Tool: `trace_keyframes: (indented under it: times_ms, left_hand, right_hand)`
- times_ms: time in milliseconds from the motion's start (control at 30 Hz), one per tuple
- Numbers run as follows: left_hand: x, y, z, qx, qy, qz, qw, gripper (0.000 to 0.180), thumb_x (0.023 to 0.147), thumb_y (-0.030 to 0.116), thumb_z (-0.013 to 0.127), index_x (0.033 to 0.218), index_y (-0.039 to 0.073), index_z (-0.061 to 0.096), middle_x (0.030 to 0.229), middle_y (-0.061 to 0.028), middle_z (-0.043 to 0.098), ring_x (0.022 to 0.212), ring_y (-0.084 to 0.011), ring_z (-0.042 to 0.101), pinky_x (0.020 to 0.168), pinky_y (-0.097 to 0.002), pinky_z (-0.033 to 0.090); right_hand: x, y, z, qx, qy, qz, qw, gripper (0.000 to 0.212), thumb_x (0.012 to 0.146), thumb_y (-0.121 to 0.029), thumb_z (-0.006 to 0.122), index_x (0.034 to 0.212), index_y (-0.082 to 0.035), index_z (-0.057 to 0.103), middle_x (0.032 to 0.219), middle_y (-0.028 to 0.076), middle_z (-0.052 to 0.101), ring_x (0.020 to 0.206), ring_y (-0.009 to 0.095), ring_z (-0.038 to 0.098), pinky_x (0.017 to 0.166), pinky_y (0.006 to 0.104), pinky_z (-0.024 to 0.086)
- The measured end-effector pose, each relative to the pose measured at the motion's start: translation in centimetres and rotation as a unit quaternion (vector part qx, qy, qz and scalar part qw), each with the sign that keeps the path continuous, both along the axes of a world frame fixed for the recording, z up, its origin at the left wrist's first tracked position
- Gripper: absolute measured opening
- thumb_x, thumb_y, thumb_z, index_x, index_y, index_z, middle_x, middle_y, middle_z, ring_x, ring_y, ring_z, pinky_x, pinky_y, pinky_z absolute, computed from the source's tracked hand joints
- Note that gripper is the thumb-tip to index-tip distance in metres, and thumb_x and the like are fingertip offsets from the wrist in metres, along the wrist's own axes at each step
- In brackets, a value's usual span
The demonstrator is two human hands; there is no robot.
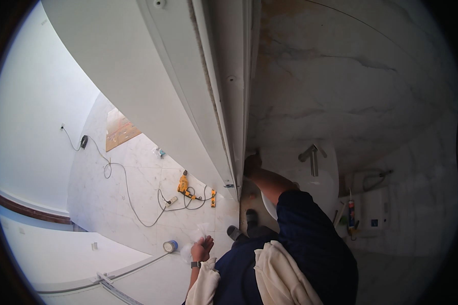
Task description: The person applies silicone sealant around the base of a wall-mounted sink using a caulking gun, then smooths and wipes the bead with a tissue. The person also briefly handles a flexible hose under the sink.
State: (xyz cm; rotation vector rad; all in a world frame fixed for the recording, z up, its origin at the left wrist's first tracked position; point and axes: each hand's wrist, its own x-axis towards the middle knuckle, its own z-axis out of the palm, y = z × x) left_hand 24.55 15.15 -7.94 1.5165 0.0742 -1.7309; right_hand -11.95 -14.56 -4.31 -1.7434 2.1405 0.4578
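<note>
My left hand, with a dark watch on its wrist, hangs low on the left. Its fingers look loosely apart, and a crumpled clear plastic bag shows right beside and beyond them; whether they touch it is unclear. My right arm reaches forward over the edge of a white washbasin. The right hand is in deep shadow against the white door frame, and its fingers cannot be made out. A tall white door panel stands left of the frame, with a small metal fitting low down.
On the tiled floor to the left lie a yellow power drill, a power strip, a trailing cable and a can. A tap rises from the basin. A sealant tube stands right of it.
</note>
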Motion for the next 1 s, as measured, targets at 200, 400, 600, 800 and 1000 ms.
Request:
trace_keyframes:
  times_ms: [200,400,600,800,1000]
  left_hand:
    - [-0.2,0.5,0.1,0.003,0.002,0.0,1.0,0.044,0.104,0.016,0.05,0.138,-0.011,0.043,0.131,-0.0271,0.062,0.116,-0.0418,0.065,0.1,-0.0501,0.054]
    - [-1.8,0.1,0.7,-0.059,-0.074,-0.038,0.995,0.036,0.101,0.015,0.057,0.123,-0.013,0.056,0.112,-0.0219,0.072,0.098,-0.0337,0.074,0.087,-0.0419,0.061]
    - [-5.5,-3.0,4.2,-0.243,-0.15,-0.119,0.951,0.031,0.099,0.017,0.065,0.105,-0.013,0.069,0.097,-0.0158,0.075,0.087,-0.0235,0.075,0.082,-0.0329,0.06]
    - [-8.4,-6.2,10.0,-0.341,-0.152,-0.223,0.9,0.031,0.099,0.022,0.067,0.099,-0.009,0.073,0.088,-0.008,0.075,0.08,-0.0106,0.068,0.076,-0.0276,0.055]
    - [-9.6,-6.6,14.4,-0.364,-0.234,-0.364,0.825,0.031,0.099,0.022,0.067,0.096,-0.008,0.073,0.082,-0.0075,0.075,0.076,-0.0099,0.068,0.074,-0.0278,0.055]
  right_hand:
    - [-0.3,-0.1,0.5,0.05,0.007,0.07,0.996,0.082,0.087,-0.034,0.071,0.156,-0.005,0.036,0.099,0.012,0.075,0.091,0.029,0.073,0.075,0.0445,0.058]
    - [-0.7,5.9,4.6,0.147,0.035,0.22,0.964,0.082,0.085,-0.034,0.072,0.156,-0.008,0.038,0.1,0.012,0.075,0.093,0.03,0.073,0.076,0.0455,0.058]
    - [-4.4,15.2,10.8,0.138,-0.387,0.096,0.907,0.071,0.087,-0.019,0.071,0.152,-0.009,0.045,0.095,0.014,0.07,0.08,0.022,0.068,0.072,0.04,0.055]
    - [-4.1,22.8,14.9,0.205,-0.76,-0.132,0.602,0.06,0.094,-0.01,0.063,0.15,-0.006,0.045,0.095,0.01,0.063,0.077,0.015,0.061,0.067,0.0322,0.051]
    - [-1.5,26.3,16.3,0.144,-0.873,-0.121,0.45,0.066,0.092,-0.015,0.065,0.152,-0.005,0.04,0.11,0.013,0.063,0.085,0.019,0.062,0.072,0.0335,0.052]
